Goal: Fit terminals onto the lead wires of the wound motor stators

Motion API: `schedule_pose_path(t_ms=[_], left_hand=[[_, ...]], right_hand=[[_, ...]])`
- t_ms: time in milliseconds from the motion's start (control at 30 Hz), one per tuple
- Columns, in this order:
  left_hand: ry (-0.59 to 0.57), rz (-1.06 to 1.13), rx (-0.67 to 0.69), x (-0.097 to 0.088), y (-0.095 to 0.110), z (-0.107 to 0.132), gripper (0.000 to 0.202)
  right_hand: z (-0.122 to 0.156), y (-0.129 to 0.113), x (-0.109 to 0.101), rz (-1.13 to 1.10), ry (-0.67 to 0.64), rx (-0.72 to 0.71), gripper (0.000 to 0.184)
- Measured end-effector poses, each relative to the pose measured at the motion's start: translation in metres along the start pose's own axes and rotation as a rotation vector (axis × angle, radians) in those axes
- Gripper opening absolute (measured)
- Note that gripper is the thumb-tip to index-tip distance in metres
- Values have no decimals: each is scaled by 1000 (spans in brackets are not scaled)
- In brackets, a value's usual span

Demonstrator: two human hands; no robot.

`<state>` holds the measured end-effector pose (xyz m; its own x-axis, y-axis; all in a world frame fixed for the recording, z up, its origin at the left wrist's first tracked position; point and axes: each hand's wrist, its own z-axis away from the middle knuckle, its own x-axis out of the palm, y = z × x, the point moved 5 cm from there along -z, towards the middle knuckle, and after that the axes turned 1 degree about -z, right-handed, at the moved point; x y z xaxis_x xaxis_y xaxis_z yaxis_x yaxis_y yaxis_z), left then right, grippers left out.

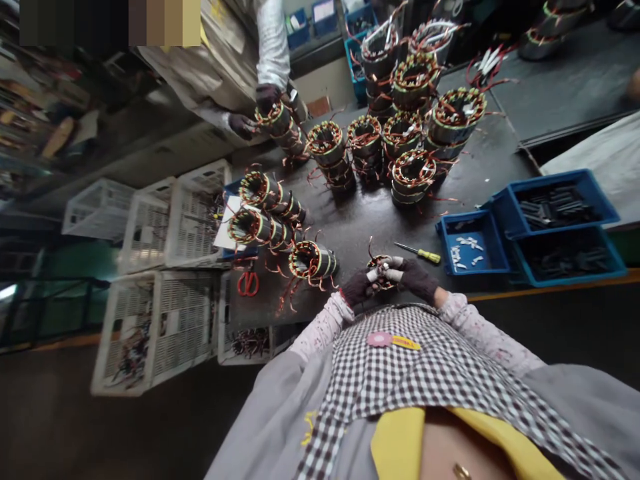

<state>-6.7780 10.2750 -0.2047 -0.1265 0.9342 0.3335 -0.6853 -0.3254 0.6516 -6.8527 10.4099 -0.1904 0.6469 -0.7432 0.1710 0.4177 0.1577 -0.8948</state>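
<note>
Has a copper-wound core [377,261] at the near edge of the table [350,227], between left hand [358,285] and right hand [417,279], fingers bunched over it (whether clamped, cannot tell). Shows screwdriver [428,256] at two o'clock, red scissors [242,285] at nine.

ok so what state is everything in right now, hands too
left hand: gloved, at the near coil
right hand: gloved, at the near coil
near coil: partly covered, one wire sticking up
screwdriver: lying down, not held
scissors: lying down, blades too dark to read
small bin: open, a few white pieces inside
big bins: open, holding dark strips
</note>
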Motion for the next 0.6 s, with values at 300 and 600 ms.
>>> schedule_pose_path(t_ms=[300, 600], left_hand=[[139, -1003, 142, 17, 21, -10, 51], [67, -1739, 166, 44, -8, -20, 50]], right_hand=[[0, 24, -75, -96, 533, -24, 44], [-32, 53, -49, 248, 500, 16, 35]])
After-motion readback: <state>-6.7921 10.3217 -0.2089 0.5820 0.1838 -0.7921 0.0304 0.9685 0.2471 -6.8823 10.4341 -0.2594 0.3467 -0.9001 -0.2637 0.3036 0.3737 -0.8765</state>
